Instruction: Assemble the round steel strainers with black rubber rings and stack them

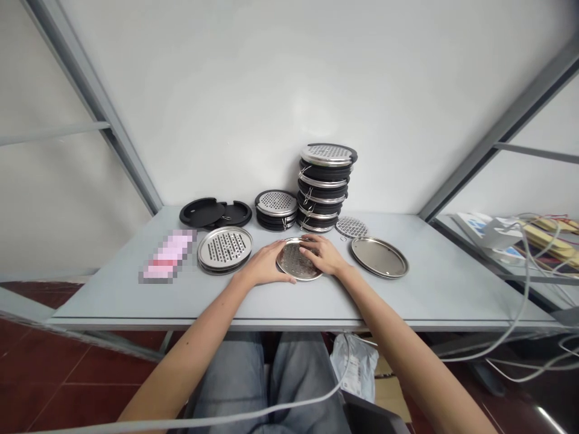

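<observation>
A round metal disc with a perforated face (294, 260) lies on the grey table between my hands. My left hand (266, 265) is at its left rim, thumb and fingers spread around the edge. Over its right part rests my right hand (323, 254), fingers apart on the surface. Left of them is a small pile of slotted metal grater discs (225, 247). Plain round metal plates (380, 257) lie to the right, and a loose perforated disc (351, 226) sits behind them.
A tall stack of black-rimmed grater sets (323, 187) stands at the back, beside a shorter stack (275, 208). Black round holders (203, 212) lie back left, a blurred pink item (169, 256) in front. A white cable (520, 301) hangs at right.
</observation>
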The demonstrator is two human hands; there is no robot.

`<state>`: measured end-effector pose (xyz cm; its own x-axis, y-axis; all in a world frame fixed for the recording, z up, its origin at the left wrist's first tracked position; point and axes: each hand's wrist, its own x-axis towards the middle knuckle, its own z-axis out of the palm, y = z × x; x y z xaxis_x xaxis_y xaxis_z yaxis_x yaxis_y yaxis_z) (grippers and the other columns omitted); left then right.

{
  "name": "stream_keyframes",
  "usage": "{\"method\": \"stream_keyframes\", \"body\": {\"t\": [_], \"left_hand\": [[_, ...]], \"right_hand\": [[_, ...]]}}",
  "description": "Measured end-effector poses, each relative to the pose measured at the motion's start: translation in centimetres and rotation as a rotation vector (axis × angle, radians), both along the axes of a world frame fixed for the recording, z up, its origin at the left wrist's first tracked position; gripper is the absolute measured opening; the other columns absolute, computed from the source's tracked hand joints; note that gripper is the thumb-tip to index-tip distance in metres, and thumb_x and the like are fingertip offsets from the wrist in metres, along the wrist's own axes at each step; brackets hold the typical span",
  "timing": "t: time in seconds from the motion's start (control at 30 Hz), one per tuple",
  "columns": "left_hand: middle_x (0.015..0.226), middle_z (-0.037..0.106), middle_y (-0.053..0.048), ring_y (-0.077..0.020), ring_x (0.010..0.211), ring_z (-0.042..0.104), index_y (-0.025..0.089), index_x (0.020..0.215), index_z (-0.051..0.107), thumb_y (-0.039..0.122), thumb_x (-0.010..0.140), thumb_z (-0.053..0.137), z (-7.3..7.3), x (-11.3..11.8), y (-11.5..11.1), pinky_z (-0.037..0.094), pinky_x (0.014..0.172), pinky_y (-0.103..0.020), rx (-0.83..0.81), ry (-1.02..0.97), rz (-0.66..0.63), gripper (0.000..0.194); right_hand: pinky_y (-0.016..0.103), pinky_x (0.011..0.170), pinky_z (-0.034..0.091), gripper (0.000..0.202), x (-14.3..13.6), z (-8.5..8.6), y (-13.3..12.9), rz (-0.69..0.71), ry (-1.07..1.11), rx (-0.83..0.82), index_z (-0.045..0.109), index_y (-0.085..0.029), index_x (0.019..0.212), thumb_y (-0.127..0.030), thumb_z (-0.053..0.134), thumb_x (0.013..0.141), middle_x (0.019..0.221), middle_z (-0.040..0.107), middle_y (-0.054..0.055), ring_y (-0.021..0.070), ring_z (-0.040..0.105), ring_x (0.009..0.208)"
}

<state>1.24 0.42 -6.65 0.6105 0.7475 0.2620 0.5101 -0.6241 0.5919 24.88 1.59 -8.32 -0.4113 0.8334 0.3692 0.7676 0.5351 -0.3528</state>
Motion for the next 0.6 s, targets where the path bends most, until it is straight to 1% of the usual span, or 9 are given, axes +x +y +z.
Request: {"method": "stream_keyframes", "body": {"t": [0.13,0.3,0.47,0.6], "left_hand": [[0.140,0.050,-0.010,-0.0316,0.129,0.047,0.023,0.139,0.043,0.051,0.051,0.086,0.47,0.06,-0.19,0.038,0.109,-0.042,0.024,-0.032,-0.023,0.102],[0.139,0.052,-0.010,-0.0335,0.130,0.046,0.022,0.138,0.044,0.051,0.049,0.087,0.37,0.10,-0.12,0.037,0.110,-0.044,0.011,-0.034,-0.008,0.103],[0.145,0.046,-0.013,-0.0330,0.134,0.042,0.019,0.142,0.040,0.057,0.049,0.084,-0.08,0.02,0.10,0.035,0.112,-0.044,0.003,0.016,0.016,0.110],[0.148,0.040,-0.017,-0.0332,0.136,0.038,0.015,0.143,0.039,0.058,0.047,0.084,-0.13,-0.01,0.09,0.032,0.114,-0.044,-0.041,0.041,0.054,0.114]], "right_hand": [[0.047,0.102,0.042,0.044,0.05,-0.12,0.20,0.002,0.021,0.000,0.069,-0.022,0.117,-0.049,0.043,0.093,0.127,0.061,0.011,0.0287,0.058,0.116],[0.047,0.102,0.043,0.042,0.14,-0.27,0.34,0.007,0.040,0.003,0.070,-0.024,0.114,-0.048,0.044,0.093,0.125,0.062,0.010,0.0276,0.058,0.114],[0.049,0.107,0.038,0.041,0.25,-0.40,0.45,-0.014,0.028,0.016,0.071,-0.022,0.113,-0.048,0.045,0.093,0.129,0.059,0.011,0.0288,0.051,0.122],[0.049,0.108,0.037,0.042,0.22,-0.34,0.46,-0.015,0.011,-0.002,0.071,-0.022,0.113,-0.048,0.043,0.094,0.130,0.059,0.011,0.0288,0.049,0.124]]}}
